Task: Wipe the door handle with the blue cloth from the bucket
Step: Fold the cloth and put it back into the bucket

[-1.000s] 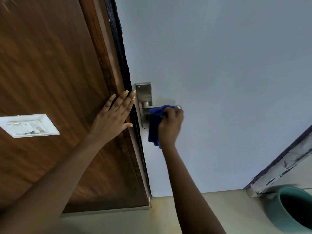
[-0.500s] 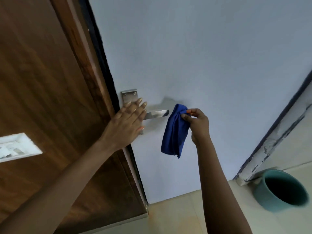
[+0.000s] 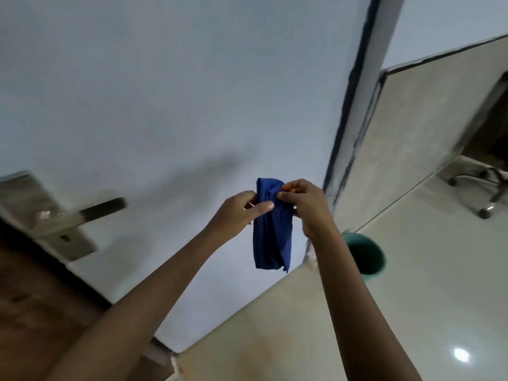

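Note:
The blue cloth [image 3: 270,232] hangs folded in front of the pale door, pinched at its top edge by both hands. My left hand [image 3: 239,211] grips it from the left with thumb across the fabric, and my right hand [image 3: 303,204] holds the top right corner. The metal door handle [image 3: 103,209] on its steel plate [image 3: 41,215] sits well to the left, apart from the cloth. A green bucket [image 3: 368,255] stands on the floor just behind my right forearm, partly hidden by it.
The pale door [image 3: 165,92] fills the upper left, with a brown wooden panel [image 3: 33,298] at the lower left. A dark-edged door frame [image 3: 354,105] runs up the right side. Beige tiled floor [image 3: 412,298] spreads to the right, with an office chair base [image 3: 486,193] at the far right.
The view has swung right. My right hand carried the cloth off the handle and away to the right; my left hand left the door edge and took hold of the cloth too.

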